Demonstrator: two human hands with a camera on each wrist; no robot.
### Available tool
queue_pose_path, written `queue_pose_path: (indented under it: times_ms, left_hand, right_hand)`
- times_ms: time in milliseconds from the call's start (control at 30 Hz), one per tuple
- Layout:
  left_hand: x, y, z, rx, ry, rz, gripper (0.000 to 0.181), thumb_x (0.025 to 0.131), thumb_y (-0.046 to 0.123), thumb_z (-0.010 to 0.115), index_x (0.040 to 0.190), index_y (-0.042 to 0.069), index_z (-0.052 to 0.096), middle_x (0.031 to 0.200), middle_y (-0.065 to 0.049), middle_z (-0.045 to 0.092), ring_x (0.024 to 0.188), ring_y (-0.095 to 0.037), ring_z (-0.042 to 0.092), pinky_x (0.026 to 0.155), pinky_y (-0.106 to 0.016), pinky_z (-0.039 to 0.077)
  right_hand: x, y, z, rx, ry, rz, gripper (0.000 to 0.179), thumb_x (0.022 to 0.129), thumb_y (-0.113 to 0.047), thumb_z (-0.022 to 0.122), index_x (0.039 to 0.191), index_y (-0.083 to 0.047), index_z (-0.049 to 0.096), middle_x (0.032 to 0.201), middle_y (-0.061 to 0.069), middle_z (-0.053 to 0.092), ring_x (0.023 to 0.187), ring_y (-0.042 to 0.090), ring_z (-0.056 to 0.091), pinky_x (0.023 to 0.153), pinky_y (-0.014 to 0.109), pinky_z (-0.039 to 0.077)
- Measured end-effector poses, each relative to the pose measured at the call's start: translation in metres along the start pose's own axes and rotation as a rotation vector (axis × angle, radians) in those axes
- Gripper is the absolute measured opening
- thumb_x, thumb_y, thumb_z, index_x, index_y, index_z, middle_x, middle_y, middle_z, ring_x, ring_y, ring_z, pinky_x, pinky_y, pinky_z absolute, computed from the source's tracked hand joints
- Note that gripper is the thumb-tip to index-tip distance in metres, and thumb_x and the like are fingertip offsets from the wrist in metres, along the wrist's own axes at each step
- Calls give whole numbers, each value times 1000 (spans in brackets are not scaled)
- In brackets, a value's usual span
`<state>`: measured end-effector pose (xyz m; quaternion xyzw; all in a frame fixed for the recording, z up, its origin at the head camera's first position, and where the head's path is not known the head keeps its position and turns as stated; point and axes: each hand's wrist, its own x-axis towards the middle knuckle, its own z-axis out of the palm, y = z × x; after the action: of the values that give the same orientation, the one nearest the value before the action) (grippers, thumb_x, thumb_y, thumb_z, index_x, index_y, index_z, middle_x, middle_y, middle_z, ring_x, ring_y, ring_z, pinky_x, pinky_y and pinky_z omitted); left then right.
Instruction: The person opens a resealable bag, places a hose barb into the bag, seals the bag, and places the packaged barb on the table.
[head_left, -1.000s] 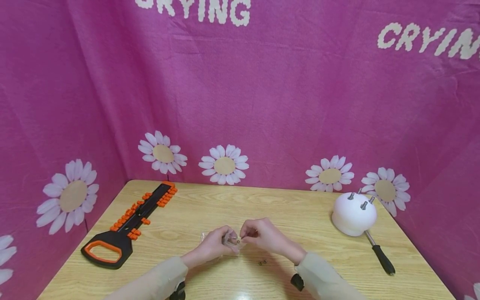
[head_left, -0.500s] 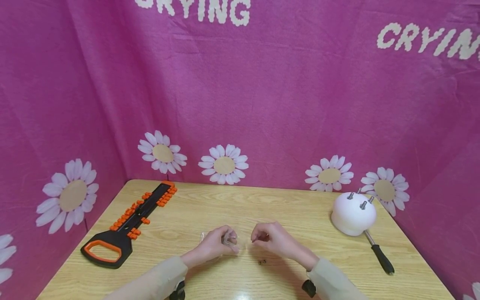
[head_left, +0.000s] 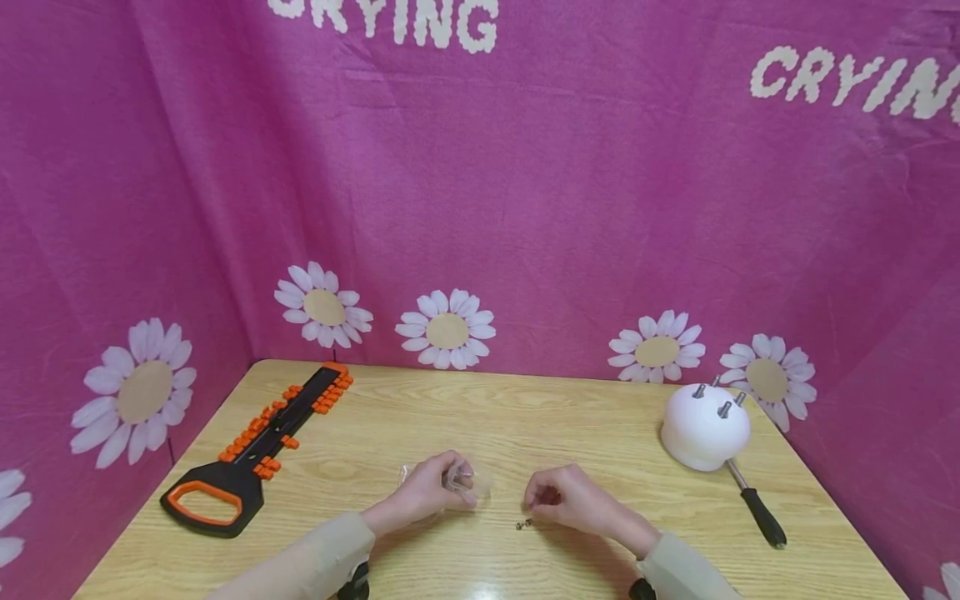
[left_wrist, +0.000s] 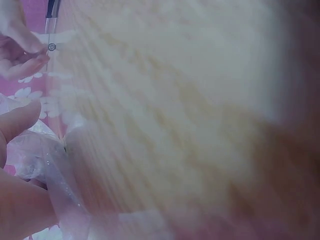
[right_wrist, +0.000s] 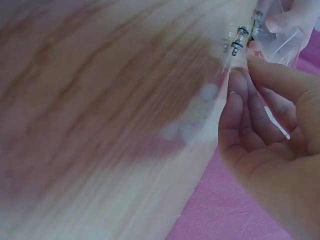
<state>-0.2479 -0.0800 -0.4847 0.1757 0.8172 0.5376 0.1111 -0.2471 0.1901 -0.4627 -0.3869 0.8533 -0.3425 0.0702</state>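
Observation:
My left hand (head_left: 431,486) holds a crumpled clear plastic bag (head_left: 456,477) between thumb and fingers, a little above the table. To its right, my right hand (head_left: 573,502) has thumb and fingertips brought together low over the wood. A small screw (left_wrist: 52,47) with a round head shows at those fingertips in the left wrist view. Small metal screws (head_left: 522,524) lie on the table just beside the right fingertips. The right wrist view shows metal screws (right_wrist: 239,41) close to the thumb, with the bag (right_wrist: 280,42) beyond; fine details are blurred.
A black and orange rack (head_left: 273,433) with a loop handle lies along the table's left side. At right stands a white dome (head_left: 703,429) with several metal posts on top. A black-handled screwdriver (head_left: 763,517) lies beside it. Pink cloth (head_left: 525,208) hangs behind the table.
My right hand has moved away from the bag, to the right and down toward the small screws on the table. My left hand and the bag have stayed in place.

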Motion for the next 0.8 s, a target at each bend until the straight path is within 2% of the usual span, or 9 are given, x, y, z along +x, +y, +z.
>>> queue_pose_path:
  times_ms: [167, 400, 800]
  left_hand:
    - [1, -1, 0, 29, 10, -5, 33, 79, 8, 82, 102, 3, 59, 105, -8, 68, 100, -15, 62, 84, -25, 52]
    - [1, -1, 0, 51, 13, -2, 32, 78, 9, 82, 100, 3, 59, 103, -7, 69, 100, -15, 62, 86, -26, 49]
    - [1, -2, 1, 17, 21, 3, 33, 78, 6, 82, 100, 2, 58, 103, -9, 68, 98, -16, 61, 81, -23, 49]
  right_hand:
    - [-3, 1, 0, -14, -34, -22, 2, 87, -6, 74, 86, -5, 72, 84, 4, 75, 76, -5, 61, 67, 16, 54]
    - [-3, 1, 1, -24, -24, -42, 5, 84, -3, 76, 86, -5, 72, 82, 5, 74, 73, -4, 61, 64, 15, 53]
    - [-4, -1, 6, -70, 16, -49, 5, 83, -5, 78, 83, -7, 73, 79, 2, 72, 72, -7, 57, 63, 14, 51]
